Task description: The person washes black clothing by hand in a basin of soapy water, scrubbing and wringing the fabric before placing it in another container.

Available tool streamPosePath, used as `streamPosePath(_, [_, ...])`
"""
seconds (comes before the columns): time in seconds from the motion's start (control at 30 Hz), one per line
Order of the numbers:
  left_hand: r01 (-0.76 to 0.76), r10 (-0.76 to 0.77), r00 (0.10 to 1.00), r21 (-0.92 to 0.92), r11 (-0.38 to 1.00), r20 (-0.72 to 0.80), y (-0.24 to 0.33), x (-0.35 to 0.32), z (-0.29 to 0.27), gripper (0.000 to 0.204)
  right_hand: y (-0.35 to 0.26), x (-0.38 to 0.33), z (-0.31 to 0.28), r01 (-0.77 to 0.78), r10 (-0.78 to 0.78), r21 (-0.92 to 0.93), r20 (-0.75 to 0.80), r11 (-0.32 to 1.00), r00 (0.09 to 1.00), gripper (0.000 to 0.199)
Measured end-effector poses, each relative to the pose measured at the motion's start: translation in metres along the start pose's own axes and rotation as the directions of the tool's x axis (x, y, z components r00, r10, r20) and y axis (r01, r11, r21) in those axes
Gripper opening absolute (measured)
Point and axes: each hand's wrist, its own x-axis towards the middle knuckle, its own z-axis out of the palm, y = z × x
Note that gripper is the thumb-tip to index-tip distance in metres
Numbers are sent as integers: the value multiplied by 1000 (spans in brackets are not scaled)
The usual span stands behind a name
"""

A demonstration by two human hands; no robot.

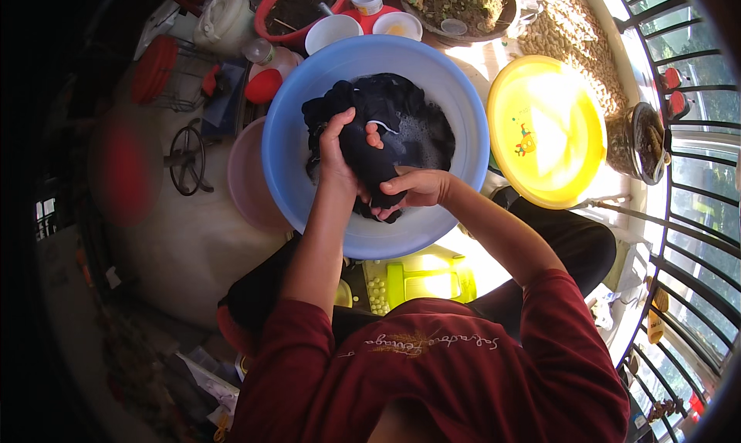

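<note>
A large blue basin point(292, 204) stands in front of me, holding sudsy water point(421, 138) and dark wet cloth. Above the water, both hands grip a bunched black garment point(368, 151) with a thin white trim. My left hand point(340, 146) wraps round its upper left part, thumb up and fingertips showing on the far side. Lower and to the right, my right hand point(413, 190) closes round the garment's near end, thumb on top. More of the dark cloth spreads in the basin beyond and right of my hands. Its lower layers are hidden under the suds.
To the right, a yellow basin point(505, 126) sits in sunlight near a barred window point(706, 157). White bowls point(333, 34) and potted plants point(463, 7) stand beyond the blue basin. A pink basin point(251, 177) is tucked at its left, and a lime-green plastic item point(395, 285) lies between my legs.
</note>
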Motion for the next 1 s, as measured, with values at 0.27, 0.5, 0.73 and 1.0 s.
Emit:
streamPosePath(0.27, [238, -205, 965, -211, 948, 165, -26, -32, 21, 72, 8, 36, -28, 384, -242, 357, -382, 851, 892, 82])
streamPosePath(0.5, [302, -266, 912, -71, 951, 311, -49, -61, -21, 95, -40, 33, 1, 432, -284, 361, -395, 827, 874, 53])
streamPosePath(0.73, [112, -127, 975, -92, 989, -181, -43, -51, 1, 70, -34, 53, -18, 503, -646, -411, -566, 760, 513, 35])
streamPosePath(1.0, [-278, 274, 961, 175, 945, 49, -57, -1, -56, 51, -29, 48, 23, -453, -698, -814, -560, 364, 446, 50])
